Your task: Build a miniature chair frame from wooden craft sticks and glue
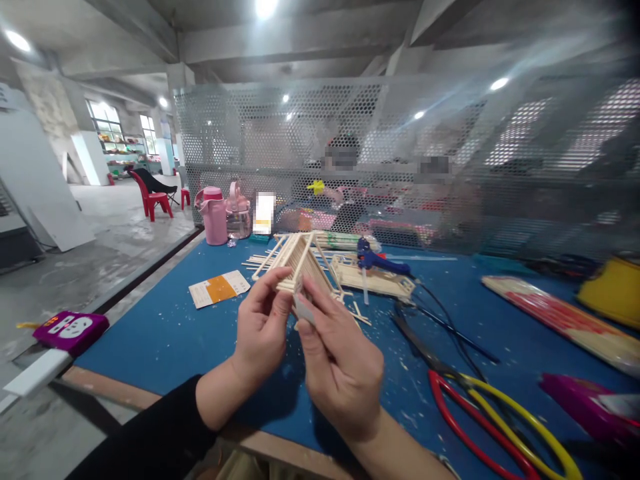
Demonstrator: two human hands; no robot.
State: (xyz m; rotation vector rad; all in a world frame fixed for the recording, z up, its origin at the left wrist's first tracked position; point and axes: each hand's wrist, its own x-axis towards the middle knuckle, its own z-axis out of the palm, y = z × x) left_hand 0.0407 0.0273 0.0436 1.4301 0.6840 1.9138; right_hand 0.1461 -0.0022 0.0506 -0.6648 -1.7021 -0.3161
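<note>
My left hand (263, 327) is closed with thumb and fingers on a small piece made of pale wooden sticks (289, 285). My right hand (343, 360) pinches a small greyish-white flat piece (304, 309) whose kind I cannot make out. It meets the end of the stick piece, between the fingertips of both hands. Just beyond stands a tent-shaped frame of wooden sticks (293, 252), partly hidden by my fingers. To its right, a blue glue gun (383, 260) rests by a flat stick frame (375, 279).
Big scissors (480, 417) with red and yellow handles lie at right, near a bag of sticks (560, 320). A pink jug (215, 217) and a bottle (239, 217) stand back left. An orange-white card (220, 289) lies left. A perforated metal screen (280, 140) borders the table; people show behind.
</note>
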